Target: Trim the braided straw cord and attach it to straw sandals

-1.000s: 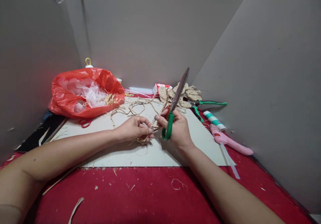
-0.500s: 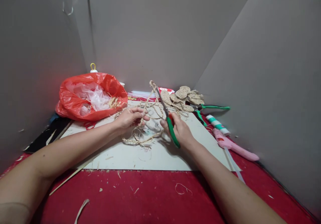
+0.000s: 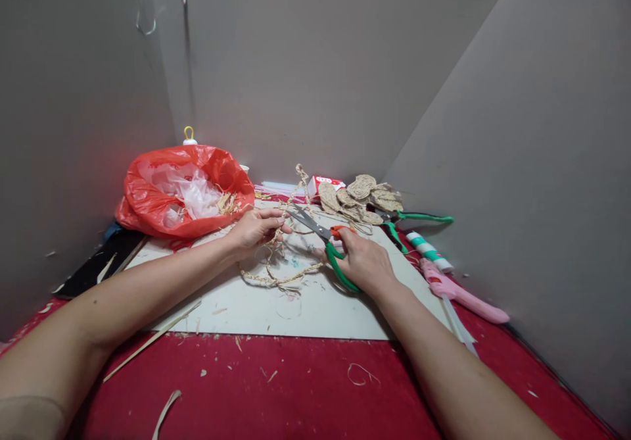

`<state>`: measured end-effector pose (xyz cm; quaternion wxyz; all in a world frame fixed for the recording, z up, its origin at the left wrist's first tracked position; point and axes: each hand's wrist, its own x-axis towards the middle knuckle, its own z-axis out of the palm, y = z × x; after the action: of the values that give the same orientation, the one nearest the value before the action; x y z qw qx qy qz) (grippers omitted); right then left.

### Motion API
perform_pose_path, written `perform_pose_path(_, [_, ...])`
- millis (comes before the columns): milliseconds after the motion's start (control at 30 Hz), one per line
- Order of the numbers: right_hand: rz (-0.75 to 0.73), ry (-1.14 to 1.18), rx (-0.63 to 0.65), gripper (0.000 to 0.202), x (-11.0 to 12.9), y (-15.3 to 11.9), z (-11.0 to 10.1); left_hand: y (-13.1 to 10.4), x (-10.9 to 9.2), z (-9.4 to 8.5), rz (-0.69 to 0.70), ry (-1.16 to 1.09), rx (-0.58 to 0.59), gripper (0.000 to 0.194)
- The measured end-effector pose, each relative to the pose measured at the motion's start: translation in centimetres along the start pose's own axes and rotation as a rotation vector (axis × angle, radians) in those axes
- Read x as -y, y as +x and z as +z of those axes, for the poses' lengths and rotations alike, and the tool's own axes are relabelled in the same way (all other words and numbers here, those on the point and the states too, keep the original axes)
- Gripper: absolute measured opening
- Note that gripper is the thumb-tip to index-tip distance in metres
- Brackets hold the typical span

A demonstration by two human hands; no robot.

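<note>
My left hand is closed on a braided straw cord, pinching it between thumb and fingers. One end of the cord stands up above the hand, and the rest loops down onto the white board. In my right hand is a pair of scissors with green and orange handles. Their blades are parted and point up and left, with the tips close to the cord beside my left fingers. Whether the blades touch the cord I cannot tell.
A red plastic bag with straw scraps stands at the left. Coiled straw pieces lie at the back right, near green-handled pliers, a striped roll and a pink glue gun. Grey walls enclose the space.
The scissors have swung from nearly upright to a leftward slant, and their blades have opened near the cord. My left hand keeps its pinch. The whole view has shifted slightly.
</note>
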<state>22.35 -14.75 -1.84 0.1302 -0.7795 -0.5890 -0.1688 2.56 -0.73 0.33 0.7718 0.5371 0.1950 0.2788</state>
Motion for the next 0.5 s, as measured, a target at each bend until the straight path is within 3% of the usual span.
perform_pose_path(500, [-0.041, 0.008, 0.006, 0.040, 0.29, -0.16, -0.39, -0.23, -0.12, 0.34, 0.032, 0.076, 0.028, 0.008])
